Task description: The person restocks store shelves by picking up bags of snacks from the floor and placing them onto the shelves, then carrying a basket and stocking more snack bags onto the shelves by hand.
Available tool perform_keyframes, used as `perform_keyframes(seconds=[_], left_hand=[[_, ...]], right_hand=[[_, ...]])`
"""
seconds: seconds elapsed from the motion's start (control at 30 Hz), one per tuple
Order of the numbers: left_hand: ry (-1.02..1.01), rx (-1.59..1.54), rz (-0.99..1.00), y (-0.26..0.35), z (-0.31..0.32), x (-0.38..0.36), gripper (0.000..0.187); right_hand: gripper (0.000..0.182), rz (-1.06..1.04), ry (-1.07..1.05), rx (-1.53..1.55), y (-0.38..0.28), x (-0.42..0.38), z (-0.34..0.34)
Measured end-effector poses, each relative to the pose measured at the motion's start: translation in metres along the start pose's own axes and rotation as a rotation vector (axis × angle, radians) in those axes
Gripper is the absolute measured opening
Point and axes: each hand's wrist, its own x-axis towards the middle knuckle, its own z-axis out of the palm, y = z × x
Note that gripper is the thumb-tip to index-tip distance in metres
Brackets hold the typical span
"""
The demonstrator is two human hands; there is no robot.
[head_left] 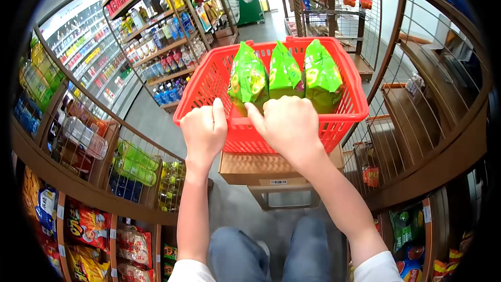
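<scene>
A red plastic shopping basket (329,118) is in front of me, on top of a cardboard box. My left hand (203,128) has its fingers wrapped round the near rim at the left. Further right along the same rim, my right hand (289,124) is closed on it too, thumb pointing toward the left hand. Three bright green snack bags stand side by side inside: a left bag (247,75), a middle bag (285,73) and a right bag (321,75). Their lower parts are partly hidden by the rim and my hands.
The cardboard box (245,169) rests on a stool-like stand (261,198). Wire-sided shelves with drinks (135,164) flank me on the left, and a brown shelf unit (417,94) on the right. Snack bags (88,227) fill the low racks. Grey floor (266,36) runs toward a green door (245,0).
</scene>
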Motion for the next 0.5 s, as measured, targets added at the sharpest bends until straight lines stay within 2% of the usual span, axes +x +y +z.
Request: perform_keyframes(seconds=[0.13,0.2,0.23,0.27,0.33,0.37,0.4,0.5], left_hand=[[0.039,-0.107,-0.039,-0.001,0.003,-0.002,0.048],[0.117,-0.061,0.087,-0.005,0.006,-0.004,0.046],[-0.017,-0.145,0.036,-0.002,-0.001,-0.008,0.037],[-0.011,-0.155,0.033,0.001,-0.003,-0.011,0.037],[0.168,-0.24,0.229,0.011,-0.005,-0.022,0.024],[0.076,-0.218,0.156,0.014,-0.006,-0.034,0.023],[0.126,-0.181,0.157,0.019,-0.002,-0.041,0.03],[0.221,-0.26,0.135,0.026,0.007,-0.046,0.034]], right_hand=[[0.05,0.003,0.054,-0.008,0.002,0.001,0.005],[0.045,0.025,0.054,-0.033,0.0,-0.001,0.002],[0.046,0.028,0.045,-0.039,0.0,0.0,0.001],[0.046,0.023,0.044,-0.049,0.001,0.0,0.001],[0.047,0.01,0.091,-0.059,0.003,-0.001,0.003],[0.047,0.006,0.098,-0.07,0.003,-0.001,0.002],[0.048,0.026,0.073,-0.057,0.003,-0.002,0.002],[0.05,0.068,0.023,-0.062,0.003,-0.004,-0.001]])
